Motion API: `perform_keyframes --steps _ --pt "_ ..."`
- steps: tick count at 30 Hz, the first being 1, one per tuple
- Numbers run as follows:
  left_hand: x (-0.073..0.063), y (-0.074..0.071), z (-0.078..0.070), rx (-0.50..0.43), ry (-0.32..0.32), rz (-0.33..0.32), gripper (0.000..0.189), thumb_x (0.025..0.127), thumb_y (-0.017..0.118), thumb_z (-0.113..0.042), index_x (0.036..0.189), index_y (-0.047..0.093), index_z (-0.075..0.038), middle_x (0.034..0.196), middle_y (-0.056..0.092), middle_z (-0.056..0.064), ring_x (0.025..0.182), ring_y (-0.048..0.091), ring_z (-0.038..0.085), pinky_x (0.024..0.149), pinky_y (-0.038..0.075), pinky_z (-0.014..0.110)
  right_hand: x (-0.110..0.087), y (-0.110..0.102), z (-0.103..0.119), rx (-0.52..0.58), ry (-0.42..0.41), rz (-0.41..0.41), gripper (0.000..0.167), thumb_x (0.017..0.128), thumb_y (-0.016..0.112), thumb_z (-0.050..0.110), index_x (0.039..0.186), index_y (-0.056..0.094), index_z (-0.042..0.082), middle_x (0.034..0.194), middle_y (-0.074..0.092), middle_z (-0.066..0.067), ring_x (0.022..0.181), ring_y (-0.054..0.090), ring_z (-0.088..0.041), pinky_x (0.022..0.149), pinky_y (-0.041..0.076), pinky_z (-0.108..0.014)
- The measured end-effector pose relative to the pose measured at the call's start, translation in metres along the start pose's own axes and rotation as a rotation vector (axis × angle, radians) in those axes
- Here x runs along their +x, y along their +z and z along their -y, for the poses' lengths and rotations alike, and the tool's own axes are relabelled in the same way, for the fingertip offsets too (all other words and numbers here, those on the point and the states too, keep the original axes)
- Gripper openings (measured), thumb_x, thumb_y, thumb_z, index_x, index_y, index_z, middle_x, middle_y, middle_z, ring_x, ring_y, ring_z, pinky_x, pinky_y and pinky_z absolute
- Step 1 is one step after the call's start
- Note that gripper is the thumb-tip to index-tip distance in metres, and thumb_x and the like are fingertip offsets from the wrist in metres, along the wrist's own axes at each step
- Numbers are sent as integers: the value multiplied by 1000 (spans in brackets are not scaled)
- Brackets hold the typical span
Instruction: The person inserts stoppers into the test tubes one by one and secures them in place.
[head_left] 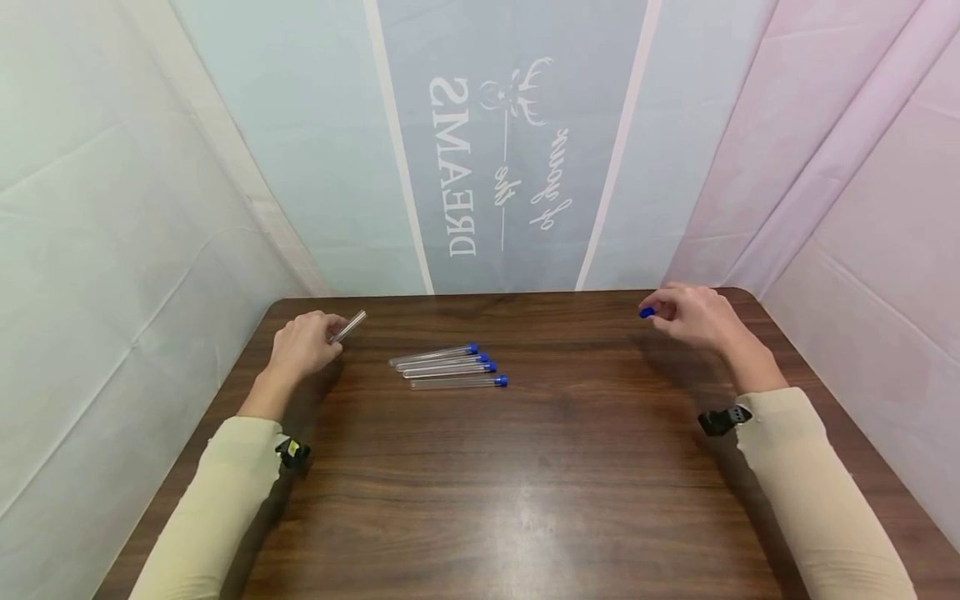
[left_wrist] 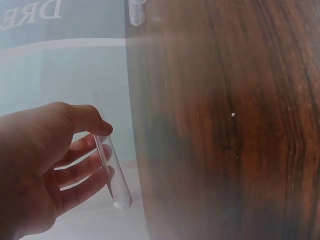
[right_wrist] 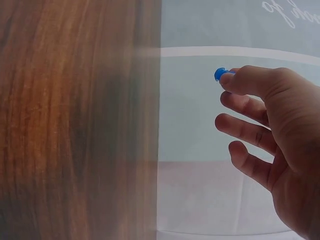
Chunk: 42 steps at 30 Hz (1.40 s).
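My left hand (head_left: pixel 306 343) holds an uncapped clear test tube (head_left: pixel 349 325) near the back left of the table. In the left wrist view the thumb and fingers pinch that tube, whose rounded end (left_wrist: pixel 121 201) points down in the picture. Toward the back right, my right hand (head_left: pixel 693 317) pinches a small blue cap (right_wrist: pixel 220 74) between thumb and index finger, its other fingers loosely bent. Between the hands lie several clear test tubes (head_left: pixel 450 383) with blue caps, side by side on the table, caps toward the right.
The brown wood-grain table (head_left: pixel 525 467) reaches back to a hanging cloth (head_left: pixel 517 167) with mirrored lettering. Pale cloth walls (head_left: pixel 112 208) stand on both sides. A small black device (head_left: pixel 723 420) is strapped at each wrist.
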<state>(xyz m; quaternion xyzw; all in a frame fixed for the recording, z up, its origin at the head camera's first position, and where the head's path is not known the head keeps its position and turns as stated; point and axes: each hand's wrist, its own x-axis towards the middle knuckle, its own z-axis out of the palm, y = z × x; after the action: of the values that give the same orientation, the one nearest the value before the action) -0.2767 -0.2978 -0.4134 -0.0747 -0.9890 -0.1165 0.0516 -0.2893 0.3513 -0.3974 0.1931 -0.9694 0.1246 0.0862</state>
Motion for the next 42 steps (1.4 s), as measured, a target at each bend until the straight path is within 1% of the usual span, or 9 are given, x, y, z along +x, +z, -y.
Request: perform_keyframes --steps 6,13,18,22,24,29,34,42 --pt "2 -2 -2 -5 14 4 42 98 72 -13 139 76 -8 125 81 18 99 76 42 74 58 58 2 -2 0 -1 -3 15 23 101 80 16 123 83 12 106 78 -8 90 74 -26 75 58 -48" --pt "2 -4 -7 10 30 -2 42 99 70 -14 141 74 -9 126 82 16 100 76 41 77 59 60 4 -6 0 -13 -7 -7 21 102 80 19 122 84 14 105 78 -6 90 74 -25 73 56 -47" --pt "3 -4 -12 7 48 5 43 101 69 -14 143 74 -9 125 81 17 93 74 37 72 58 55 3 -6 1 5 -15 -29 20 101 82 19 120 85 14 103 78 -5 88 74 -24 72 54 -42" --pt "2 -4 -15 11 53 12 43 102 68 -14 145 73 -11 125 81 16 89 72 34 68 55 50 3 -3 4 34 -35 -50 19 99 83 16 118 86 15 101 78 -4 88 73 -23 74 53 -39" --pt "2 -3 -16 14 55 20 44 102 68 -14 146 72 -12 125 81 16 91 73 34 69 56 50 3 -1 5 49 -45 -49 19 99 83 15 118 86 14 100 77 -4 87 73 -22 74 53 -39" --pt "2 1 -23 15 77 35 45 102 66 -13 147 72 -12 127 82 16 99 78 38 74 60 57 2 4 10 78 -41 -54 18 99 83 13 117 86 14 99 77 -3 86 72 -20 74 53 -37" --pt "2 4 -30 25 108 36 43 102 69 -12 145 73 -13 124 81 14 97 77 36 74 60 55 2 4 16 102 -49 -75 18 99 83 11 116 86 13 100 78 -4 86 72 -21 75 53 -37" --pt "2 6 -35 45 133 28 41 102 74 -11 143 75 -11 120 80 13 93 75 33 73 60 53 0 7 22 147 -12 -31 20 100 82 12 121 84 12 101 79 -5 88 72 -20 78 54 -38"
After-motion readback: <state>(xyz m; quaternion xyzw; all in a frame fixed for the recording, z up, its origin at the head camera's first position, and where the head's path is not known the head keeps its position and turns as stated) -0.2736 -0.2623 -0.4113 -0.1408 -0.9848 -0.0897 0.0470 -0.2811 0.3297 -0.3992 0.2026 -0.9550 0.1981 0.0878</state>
